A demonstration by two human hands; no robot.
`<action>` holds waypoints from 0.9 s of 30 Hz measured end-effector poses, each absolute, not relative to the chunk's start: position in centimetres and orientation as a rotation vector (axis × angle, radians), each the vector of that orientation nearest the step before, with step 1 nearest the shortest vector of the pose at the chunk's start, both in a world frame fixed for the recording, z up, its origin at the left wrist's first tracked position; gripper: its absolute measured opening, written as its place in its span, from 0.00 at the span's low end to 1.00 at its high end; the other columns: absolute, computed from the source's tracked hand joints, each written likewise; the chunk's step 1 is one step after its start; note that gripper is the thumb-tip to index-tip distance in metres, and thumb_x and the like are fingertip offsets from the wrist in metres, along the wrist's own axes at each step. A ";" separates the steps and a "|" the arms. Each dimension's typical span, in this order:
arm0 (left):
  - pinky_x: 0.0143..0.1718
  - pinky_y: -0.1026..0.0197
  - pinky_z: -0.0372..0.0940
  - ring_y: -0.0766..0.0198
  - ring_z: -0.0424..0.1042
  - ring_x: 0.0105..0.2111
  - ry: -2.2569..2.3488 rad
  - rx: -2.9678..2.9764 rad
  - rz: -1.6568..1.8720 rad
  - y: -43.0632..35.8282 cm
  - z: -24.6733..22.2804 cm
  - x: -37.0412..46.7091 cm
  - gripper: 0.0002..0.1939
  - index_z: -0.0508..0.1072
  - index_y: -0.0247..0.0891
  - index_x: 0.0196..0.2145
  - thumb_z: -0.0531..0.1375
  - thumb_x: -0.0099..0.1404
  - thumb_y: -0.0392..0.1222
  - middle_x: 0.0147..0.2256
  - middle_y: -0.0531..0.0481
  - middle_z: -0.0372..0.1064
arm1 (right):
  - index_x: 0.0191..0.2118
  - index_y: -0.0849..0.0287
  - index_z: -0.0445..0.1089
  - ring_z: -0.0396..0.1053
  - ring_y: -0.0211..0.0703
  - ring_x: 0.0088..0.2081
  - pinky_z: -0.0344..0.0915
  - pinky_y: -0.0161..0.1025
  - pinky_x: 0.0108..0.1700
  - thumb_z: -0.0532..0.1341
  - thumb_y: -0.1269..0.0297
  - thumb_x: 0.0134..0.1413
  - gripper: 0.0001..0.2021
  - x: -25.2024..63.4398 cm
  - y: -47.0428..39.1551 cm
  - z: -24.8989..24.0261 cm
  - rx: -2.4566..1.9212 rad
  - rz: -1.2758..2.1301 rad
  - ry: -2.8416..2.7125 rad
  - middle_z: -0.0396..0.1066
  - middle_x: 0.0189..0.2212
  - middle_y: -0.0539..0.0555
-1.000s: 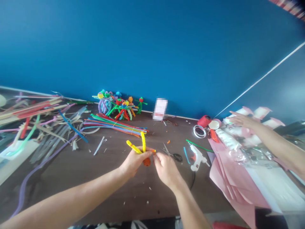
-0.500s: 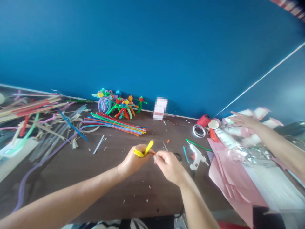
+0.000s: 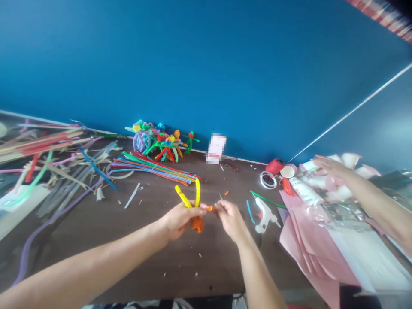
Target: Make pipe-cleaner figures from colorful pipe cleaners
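Observation:
Near the middle of the table, my left hand (image 3: 180, 218) is closed round a pipe-cleaner figure (image 3: 197, 225). Two yellow ends of it stick up above the fingers, and a rounded orange part hangs below them. A short orange piece reaches from the left fingertips towards my right hand (image 3: 228, 213), whose thumb and fingers pinch its end. Scissors, mostly hidden, lie behind my right hand.
Coloured pipe cleaners (image 3: 157, 168) lie bundled behind my hands, near finished figures (image 3: 161, 137). A white glue gun (image 3: 265, 214), pink sheets (image 3: 302, 231) and another person's hand (image 3: 330, 164) are at the right. Strips (image 3: 61, 141) clutter the left.
My left hand has turned, so the yellow ends point up and the orange part shows below. A short orange piece now shows between my hands.

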State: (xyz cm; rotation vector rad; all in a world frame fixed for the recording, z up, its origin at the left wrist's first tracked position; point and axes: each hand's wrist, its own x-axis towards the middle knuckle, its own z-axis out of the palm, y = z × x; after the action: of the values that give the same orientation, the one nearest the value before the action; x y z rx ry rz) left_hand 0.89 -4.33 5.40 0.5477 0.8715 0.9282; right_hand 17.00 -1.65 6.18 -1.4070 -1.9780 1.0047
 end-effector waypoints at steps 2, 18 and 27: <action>0.17 0.67 0.57 0.71 0.60 0.16 0.885 0.468 0.936 -4.2 5.2 1.0 0.10 0.68 0.33 0.28 0.62 0.46 0.36 0.17 0.57 0.60 | 0.27 0.60 0.65 0.60 0.37 0.23 0.56 0.33 0.28 0.47 0.62 0.54 0.13 17.1 -1.8 6.2 -1.436 0.795 -2.030 0.62 0.20 0.49; 0.18 0.67 0.59 0.71 0.62 0.15 0.935 0.357 0.872 -3.7 5.0 1.0 0.05 0.69 0.32 0.26 0.61 0.48 0.34 0.15 0.56 0.61 | 0.35 0.59 0.65 0.63 0.42 0.37 0.61 0.40 0.40 0.55 0.70 0.47 0.07 16.0 -3.5 8.1 -1.196 0.469 -1.991 0.65 0.33 0.54; 0.27 0.64 0.64 0.63 0.70 0.27 0.807 0.390 0.755 -3.9 4.5 -0.2 0.15 0.72 0.31 0.33 0.59 0.51 0.45 0.28 0.46 0.71 | 0.23 0.62 0.63 0.56 0.34 0.22 0.54 0.31 0.26 0.54 0.64 0.47 0.08 16.0 -2.6 7.2 -1.365 0.963 -1.780 0.60 0.18 0.46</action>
State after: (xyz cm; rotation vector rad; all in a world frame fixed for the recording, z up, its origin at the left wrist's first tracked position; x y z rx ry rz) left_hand -0.21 -3.86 4.50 0.3896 0.8069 0.7555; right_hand 15.96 -2.60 7.17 -1.3651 -1.7803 0.9632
